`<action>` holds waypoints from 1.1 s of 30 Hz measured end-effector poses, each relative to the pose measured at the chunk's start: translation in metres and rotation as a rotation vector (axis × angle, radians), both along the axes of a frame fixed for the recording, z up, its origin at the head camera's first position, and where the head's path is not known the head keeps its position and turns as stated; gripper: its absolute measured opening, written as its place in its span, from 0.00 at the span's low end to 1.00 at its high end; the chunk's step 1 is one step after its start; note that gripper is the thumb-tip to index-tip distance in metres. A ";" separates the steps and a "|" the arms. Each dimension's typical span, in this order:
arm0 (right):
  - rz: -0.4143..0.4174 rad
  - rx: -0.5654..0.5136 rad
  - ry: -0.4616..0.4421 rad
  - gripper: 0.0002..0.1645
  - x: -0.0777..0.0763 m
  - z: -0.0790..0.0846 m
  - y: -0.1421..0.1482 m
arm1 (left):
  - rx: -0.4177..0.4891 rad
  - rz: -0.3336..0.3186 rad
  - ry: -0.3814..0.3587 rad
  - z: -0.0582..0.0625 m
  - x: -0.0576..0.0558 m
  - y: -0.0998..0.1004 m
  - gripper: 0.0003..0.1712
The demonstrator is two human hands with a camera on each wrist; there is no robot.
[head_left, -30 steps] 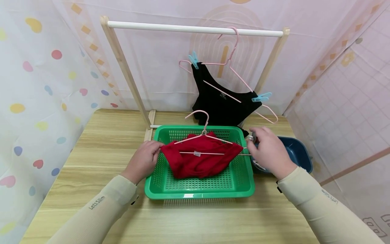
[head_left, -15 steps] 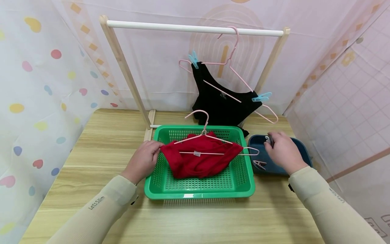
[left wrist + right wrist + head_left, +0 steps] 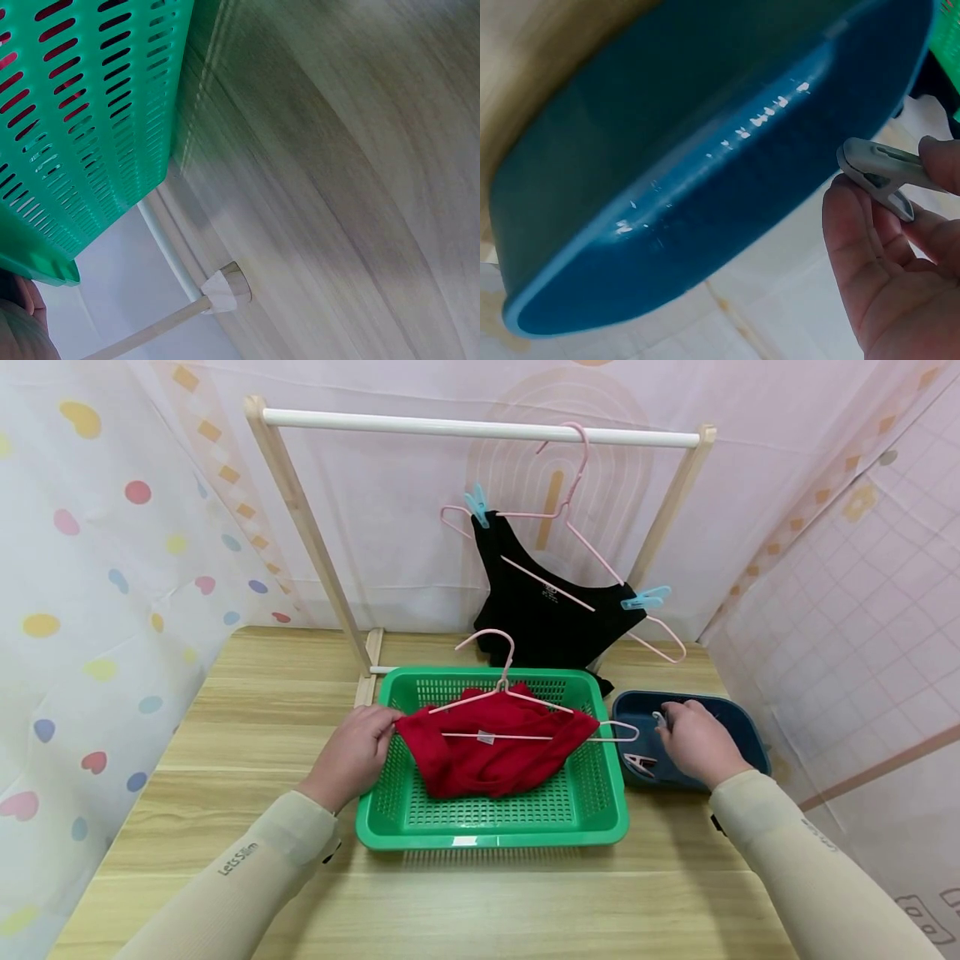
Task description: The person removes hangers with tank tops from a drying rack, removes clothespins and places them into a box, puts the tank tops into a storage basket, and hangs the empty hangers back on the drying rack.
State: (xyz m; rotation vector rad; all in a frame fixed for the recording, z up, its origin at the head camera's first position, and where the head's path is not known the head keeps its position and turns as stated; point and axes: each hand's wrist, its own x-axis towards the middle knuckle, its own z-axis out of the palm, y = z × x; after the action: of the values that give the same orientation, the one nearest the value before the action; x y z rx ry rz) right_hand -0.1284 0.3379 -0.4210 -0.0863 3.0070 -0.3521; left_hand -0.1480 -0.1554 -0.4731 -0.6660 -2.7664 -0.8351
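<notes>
A red garment (image 3: pixel 480 768) on a pink hanger (image 3: pixel 504 685) lies over the green basket (image 3: pixel 491 841). My left hand (image 3: pixel 352 752) pinches the garment's left corner at the hanger's end, beside the basket's left rim; the left wrist view shows little of this hand. Above the blue basin (image 3: pixel 738 727), my right hand (image 3: pixel 697 739) holds a pale grey clothespin (image 3: pixel 877 161) between thumb and fingers. The hanger's right end sticks out bare past the garment. A pink clothespin (image 3: pixel 640 765) lies in the basin's left part.
Behind the basket stands a wooden rack with a white rail (image 3: pixel 420 422). A black garment (image 3: pixel 540 610) hangs there from a pink hanger, with a blue clothespin (image 3: pixel 477 506) at its left strap and another blue clothespin (image 3: pixel 645 598) at its right.
My right hand has moved right, from the hanger's right end to over the blue basin, with the grey clothespin in its fingers. My left hand and the red garment have stayed put.
</notes>
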 end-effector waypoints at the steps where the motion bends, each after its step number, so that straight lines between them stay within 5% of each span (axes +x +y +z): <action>1: 0.008 0.001 -0.006 0.30 0.000 -0.002 0.001 | 0.000 0.000 -0.001 0.000 0.000 0.000 0.12; 13: 0.126 0.011 -0.031 0.29 -0.007 -0.010 0.001 | 0.002 0.004 -0.004 0.000 0.000 0.000 0.12; 33: 0.264 0.111 -0.004 0.10 -0.025 -0.026 -0.003 | -0.001 -0.004 0.011 0.000 0.000 0.000 0.12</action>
State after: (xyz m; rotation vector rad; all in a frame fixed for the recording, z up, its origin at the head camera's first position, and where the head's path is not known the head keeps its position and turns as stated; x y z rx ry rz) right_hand -0.1531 0.3347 -0.4470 -0.4651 2.9513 -0.1588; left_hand -0.1479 -0.1557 -0.4727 -0.6742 -2.7571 -0.8283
